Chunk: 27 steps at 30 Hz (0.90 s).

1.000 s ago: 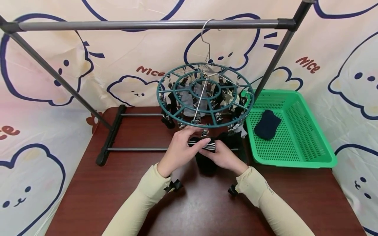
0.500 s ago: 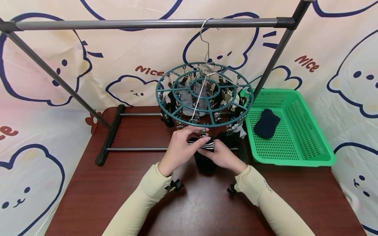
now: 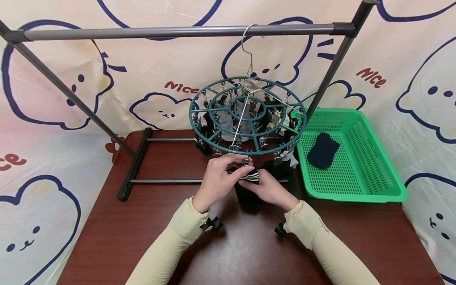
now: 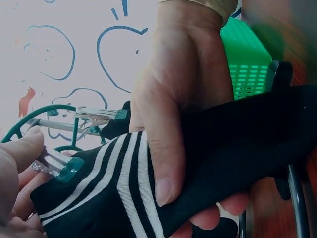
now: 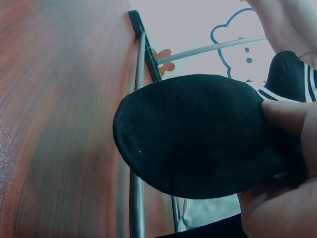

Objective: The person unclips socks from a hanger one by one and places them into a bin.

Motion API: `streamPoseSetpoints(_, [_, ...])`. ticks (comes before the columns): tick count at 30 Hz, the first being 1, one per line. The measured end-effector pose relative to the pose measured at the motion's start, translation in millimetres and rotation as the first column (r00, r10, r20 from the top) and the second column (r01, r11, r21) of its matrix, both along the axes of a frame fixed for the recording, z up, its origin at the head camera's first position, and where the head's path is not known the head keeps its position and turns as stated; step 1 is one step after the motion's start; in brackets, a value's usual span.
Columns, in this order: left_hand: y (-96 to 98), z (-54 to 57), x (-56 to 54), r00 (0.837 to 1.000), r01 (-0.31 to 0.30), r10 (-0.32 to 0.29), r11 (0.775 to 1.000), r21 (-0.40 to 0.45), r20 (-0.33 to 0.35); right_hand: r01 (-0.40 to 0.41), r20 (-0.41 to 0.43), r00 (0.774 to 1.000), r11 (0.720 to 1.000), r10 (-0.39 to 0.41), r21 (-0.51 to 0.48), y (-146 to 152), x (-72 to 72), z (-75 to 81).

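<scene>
A black sock with white stripes point(image 3: 251, 175) is stretched between both hands below the front rim of a round green clip hanger point(image 3: 265, 149). My left hand point(image 3: 221, 174) pinches a clip point(image 4: 59, 166) with clear handles and green pads, which sits at the sock's cuff in the left wrist view. Whether the clip's pads grip the cloth fully is hard to tell. My right hand point(image 3: 270, 189) grips the sock just below the stripes, thumb on top. In the right wrist view the sock's rounded black toe point(image 5: 188, 139) points away from the right hand.
The hanger hooks over a grey rack bar point(image 3: 160, 31); several socks and small garments hang from it. A green basket point(image 3: 356, 196) at the right holds a folded dark navy cloth piece point(image 3: 323, 151). The rack's black foot point(image 3: 123, 192) stands on the brown table point(image 3: 235, 253).
My left fingertips have shifted slightly to the right around the clip. The right hand and the sock have hardly moved.
</scene>
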<state>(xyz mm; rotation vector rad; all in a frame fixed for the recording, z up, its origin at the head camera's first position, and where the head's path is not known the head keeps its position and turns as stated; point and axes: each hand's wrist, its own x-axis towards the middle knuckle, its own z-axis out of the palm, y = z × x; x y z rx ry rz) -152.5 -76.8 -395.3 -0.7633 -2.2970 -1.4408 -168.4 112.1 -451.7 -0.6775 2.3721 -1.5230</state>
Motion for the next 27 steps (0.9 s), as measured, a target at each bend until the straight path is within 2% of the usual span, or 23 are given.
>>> streamPoseSetpoints(7, [1.1, 0.8, 1.3, 0.998, 0.05, -0.05, 0.999, 0.015, 0.023, -0.011, -0.022, 1.0, 1.0, 0.011, 0.01, 1.3, 0.6, -1.3])
streamPoseSetpoints(16, [0.7, 0.7, 1.9, 0.998, 0.061, -0.062, 0.997, 0.04, 0.024, -0.013, -0.033, 0.999, 1.0, 0.014, 0.021, -1.8, 1.4, -1.0])
streamPoseSetpoints(22, [-0.4, 2.1, 2.6, 0.998, 0.047, -0.048, 0.998, 0.048, 0.027, -0.022, -0.022, 0.999, 0.997, 0.023, 0.067, -1.7, 0.9, -2.4])
streamPoseSetpoints(27, [-1.0, 2.3, 2.8, 0.998, 0.051, -0.053, 0.997, 0.05, 0.032, -0.046, -0.051, 0.997, 0.991, 0.053, 0.127, -0.9, -0.7, -4.8])
